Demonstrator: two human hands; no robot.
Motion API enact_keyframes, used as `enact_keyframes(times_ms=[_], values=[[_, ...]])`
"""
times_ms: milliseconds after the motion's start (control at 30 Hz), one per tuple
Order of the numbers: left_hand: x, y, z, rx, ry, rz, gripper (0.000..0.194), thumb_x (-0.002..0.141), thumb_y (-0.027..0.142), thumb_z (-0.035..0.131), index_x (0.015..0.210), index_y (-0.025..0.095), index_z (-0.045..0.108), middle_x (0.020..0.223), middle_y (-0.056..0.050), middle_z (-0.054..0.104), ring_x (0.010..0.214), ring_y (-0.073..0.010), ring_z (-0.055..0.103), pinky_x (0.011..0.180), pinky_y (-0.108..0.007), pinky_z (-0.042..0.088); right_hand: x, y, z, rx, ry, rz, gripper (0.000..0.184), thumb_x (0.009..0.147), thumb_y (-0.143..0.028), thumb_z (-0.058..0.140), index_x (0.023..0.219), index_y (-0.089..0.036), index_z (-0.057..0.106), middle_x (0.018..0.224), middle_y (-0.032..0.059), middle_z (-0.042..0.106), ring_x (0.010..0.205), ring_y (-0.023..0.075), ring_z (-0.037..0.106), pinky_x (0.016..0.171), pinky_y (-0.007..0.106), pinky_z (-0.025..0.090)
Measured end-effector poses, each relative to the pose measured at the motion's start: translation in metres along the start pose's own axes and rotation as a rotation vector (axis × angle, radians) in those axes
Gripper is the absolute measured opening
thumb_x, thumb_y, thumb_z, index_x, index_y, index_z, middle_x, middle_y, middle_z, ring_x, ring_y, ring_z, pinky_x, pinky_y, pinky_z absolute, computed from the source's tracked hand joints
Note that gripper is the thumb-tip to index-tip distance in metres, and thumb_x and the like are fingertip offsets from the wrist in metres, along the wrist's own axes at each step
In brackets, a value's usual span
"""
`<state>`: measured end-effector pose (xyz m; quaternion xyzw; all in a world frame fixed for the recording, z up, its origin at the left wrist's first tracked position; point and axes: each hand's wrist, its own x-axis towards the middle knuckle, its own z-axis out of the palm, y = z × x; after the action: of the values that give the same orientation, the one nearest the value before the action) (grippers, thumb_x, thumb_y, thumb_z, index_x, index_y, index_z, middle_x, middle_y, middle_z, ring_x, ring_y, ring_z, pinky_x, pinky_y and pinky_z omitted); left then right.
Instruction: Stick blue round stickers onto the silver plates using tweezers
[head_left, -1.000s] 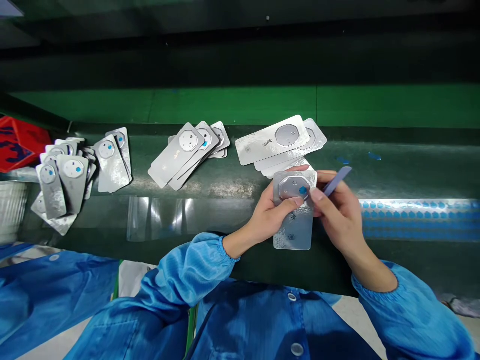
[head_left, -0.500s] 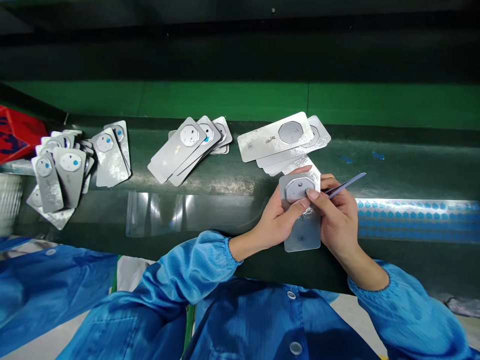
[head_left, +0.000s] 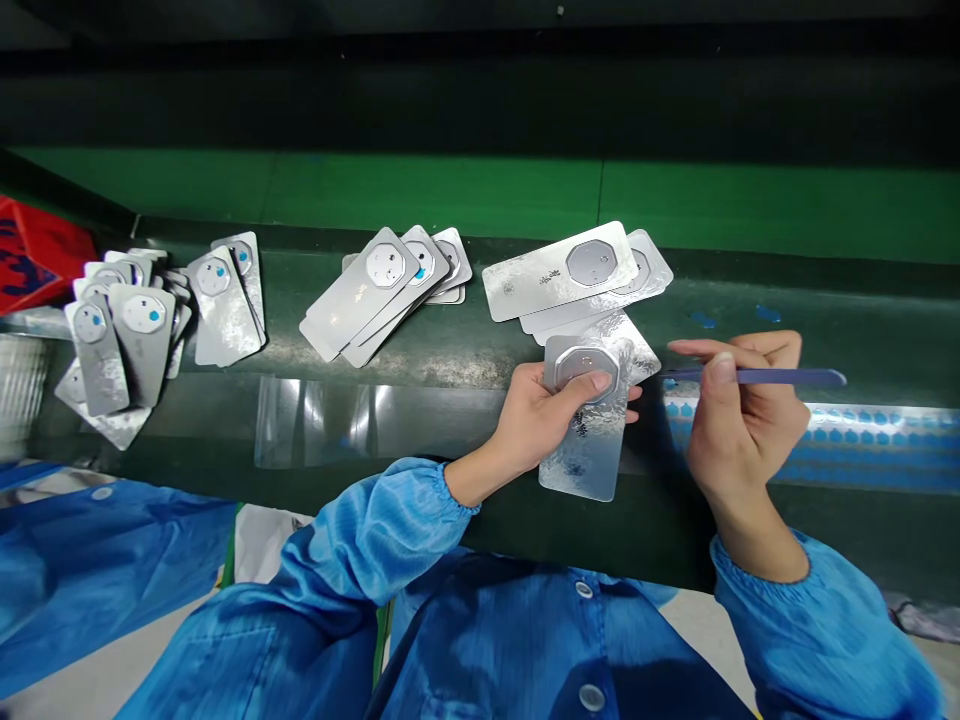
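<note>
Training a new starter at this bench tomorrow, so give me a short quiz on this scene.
1. Which hand holds the blue tweezers?
2. True or false: the thumb of the left hand rests on the octagonal patch of the silver card.
3. On which side of that card does the strip of blue dots lie? A left, B right, C far side.

Key: 1 the right hand; 2 true; 3 B.
</note>
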<state>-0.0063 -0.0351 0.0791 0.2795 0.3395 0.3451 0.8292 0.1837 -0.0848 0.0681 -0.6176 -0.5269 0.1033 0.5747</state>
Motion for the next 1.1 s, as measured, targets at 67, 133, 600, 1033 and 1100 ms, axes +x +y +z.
enact_keyframes(times_ms=[67,133,600,1033,1100], values=[[0.0,0.001,0.001,0.007,0.005,0.002,0.055,0.078,0.062,0.108,0.095,0.016,0.082,0.091,-0.011,0.089,0.095,-0.0368,0.092,0.086,-0.048,0.078,-0.001,-0.001,-0.001,0.03,0.0,-0.092,0.029,0.12,-0.047,0.07,0.114,-0.031,0.094,0.1,0.0066,0.054,0.099,0.0276,0.064,0.089,0.048,0.059],[0.0,0.0,0.0,0.012,-0.005,-0.003,0.053,0.08,0.059,0.106,0.1,0.016,0.082,0.092,-0.011,0.09,0.092,-0.0342,0.092,0.084,-0.044,0.077,-0.001,-0.001,-0.003,0.048,-0.035,-0.176,0.031,0.121,-0.048,0.068,0.117,-0.031,0.094,0.111,0.0101,0.06,0.105,0.0297,0.067,0.088,0.05,0.06],[0.002,-0.002,-0.007,-0.025,-0.112,-0.039,0.041,0.084,0.042,0.103,0.106,0.018,0.079,0.099,-0.008,0.09,0.083,-0.0257,0.089,0.081,-0.036,0.073,0.001,0.002,-0.006,0.21,-0.097,-0.2,0.017,0.104,-0.027,0.093,0.121,-0.03,0.092,0.095,0.0039,0.085,0.078,0.0245,0.081,0.06,0.039,0.062],[-0.001,0.001,-0.004,-0.006,-0.103,-0.052,0.049,0.079,0.049,0.108,0.103,0.02,0.077,0.094,-0.005,0.085,0.081,-0.0243,0.087,0.084,-0.038,0.073,-0.001,0.005,-0.012,0.193,-0.127,-0.185,0.006,0.102,-0.029,0.093,0.104,-0.034,0.093,0.087,0.0012,0.086,0.07,0.0277,0.081,0.062,0.047,0.067],[-0.001,0.0,-0.005,0.0,-0.123,-0.057,0.05,0.08,0.051,0.107,0.105,0.02,0.077,0.096,-0.006,0.087,0.081,-0.0245,0.087,0.085,-0.039,0.072,-0.001,0.005,-0.013,0.204,-0.132,-0.2,0.005,0.103,-0.029,0.092,0.104,-0.034,0.092,0.087,0.0015,0.086,0.069,0.0276,0.081,0.061,0.047,0.067]])
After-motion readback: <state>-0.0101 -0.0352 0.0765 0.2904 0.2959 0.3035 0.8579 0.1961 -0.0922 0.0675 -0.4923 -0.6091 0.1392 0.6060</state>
